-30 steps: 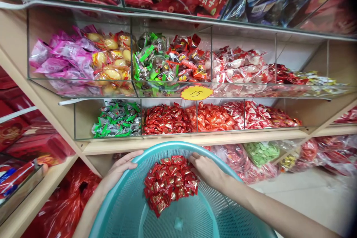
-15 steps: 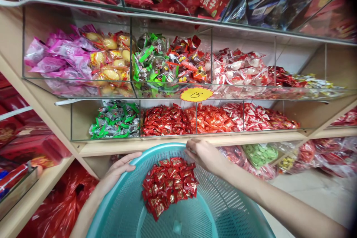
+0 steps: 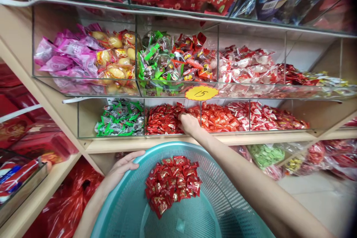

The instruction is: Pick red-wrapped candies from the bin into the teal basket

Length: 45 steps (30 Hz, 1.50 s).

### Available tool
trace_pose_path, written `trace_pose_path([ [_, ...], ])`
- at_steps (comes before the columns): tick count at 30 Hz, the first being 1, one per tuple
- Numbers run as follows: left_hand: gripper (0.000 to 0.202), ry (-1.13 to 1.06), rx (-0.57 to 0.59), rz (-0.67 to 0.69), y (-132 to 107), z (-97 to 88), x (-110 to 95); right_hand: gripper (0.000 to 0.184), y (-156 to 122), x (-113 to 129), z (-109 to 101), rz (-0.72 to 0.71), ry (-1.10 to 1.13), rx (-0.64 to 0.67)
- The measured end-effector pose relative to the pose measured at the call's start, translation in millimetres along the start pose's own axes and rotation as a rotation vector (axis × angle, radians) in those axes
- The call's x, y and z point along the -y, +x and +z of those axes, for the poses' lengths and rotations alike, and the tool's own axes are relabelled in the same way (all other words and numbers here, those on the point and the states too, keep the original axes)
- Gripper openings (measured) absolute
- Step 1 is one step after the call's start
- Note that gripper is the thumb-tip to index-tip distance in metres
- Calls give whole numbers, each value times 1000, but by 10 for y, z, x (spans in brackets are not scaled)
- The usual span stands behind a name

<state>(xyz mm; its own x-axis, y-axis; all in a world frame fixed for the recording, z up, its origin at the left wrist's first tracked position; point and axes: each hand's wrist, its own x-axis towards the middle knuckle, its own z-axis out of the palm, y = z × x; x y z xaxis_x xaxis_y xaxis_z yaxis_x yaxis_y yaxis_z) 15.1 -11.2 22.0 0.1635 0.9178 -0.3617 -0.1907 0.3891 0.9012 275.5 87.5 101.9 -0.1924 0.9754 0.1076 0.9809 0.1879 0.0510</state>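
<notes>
Right hand (image 3: 190, 123) has gone from the far rim of the teal basket (image 3: 164, 145) up into the lower shelf bin; a second back it was inside the basket, beside the candies. Its fingers are bent in at the right side of the red candy pile (image 3: 163, 119), near the divider; tips hidden, so cannot tell whether they have hold of a packet. Left hand (image 3: 126, 165) stays curled, partly closed, over the basket's far-left rim, gripping it, presumably to steady the basket while the other arm reaches across. Basket sits just below the wooden shelf edge (image 3: 156, 143), likely kept close so the carry is short. Inside, the red-and-gold candies (image 3: 174, 184) lie bunched toward the far-left wall, the heap looking unchanged. Dividers seem to keep kinds apart: green-wrapped candies (image 3: 121, 119) at the bin's left end, orange-red packets (image 3: 219, 117) past the divider. Above, yellow price tag (image 3: 201, 93) on the upper bin's front edge, placed to face shoppers.
</notes>
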Motion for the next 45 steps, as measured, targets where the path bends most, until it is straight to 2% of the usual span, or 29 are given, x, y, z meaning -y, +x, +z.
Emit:
trace_pose_path([
  [5, 41, 15, 20, 7, -97, 68, -90, 27, 56, 24, 62, 29, 8, 43],
  [7, 39, 17, -11, 25, -114, 91, -106, 27, 80, 10, 93, 38, 15, 59],
  [12, 41, -18, 5, 11, -86, 77, -67, 28, 110, -15, 137, 39, 29, 64],
  [20, 41, -15, -6, 20, -77, 65, -43, 23, -50, -41, 7, -11, 42, 48],
  [23, 45, 22, -16, 13, -74, 61, -33, 20, -219, -61, -111, -104, 80, -33],
  [26, 46, 25, -1, 17, -65, 68, -21, 19, -413, -20, -169, -332, 238, -107],
  [29, 45, 18, 3, 25, -58, 86, -20, 21, -580, 109, -87, -640, 432, -39],
  [31, 43, 26, 1, 33, -54, 96, -21, 21, -654, 214, 31, -758, 479, 26],
  [37, 44, 17, 23, 30, -55, 105, -20, 21, -712, 404, 329, -774, 432, 76],
  [45, 44, -10, 29, 28, -68, 101, -27, 27, -744, 477, 416, -750, 259, 84],
])
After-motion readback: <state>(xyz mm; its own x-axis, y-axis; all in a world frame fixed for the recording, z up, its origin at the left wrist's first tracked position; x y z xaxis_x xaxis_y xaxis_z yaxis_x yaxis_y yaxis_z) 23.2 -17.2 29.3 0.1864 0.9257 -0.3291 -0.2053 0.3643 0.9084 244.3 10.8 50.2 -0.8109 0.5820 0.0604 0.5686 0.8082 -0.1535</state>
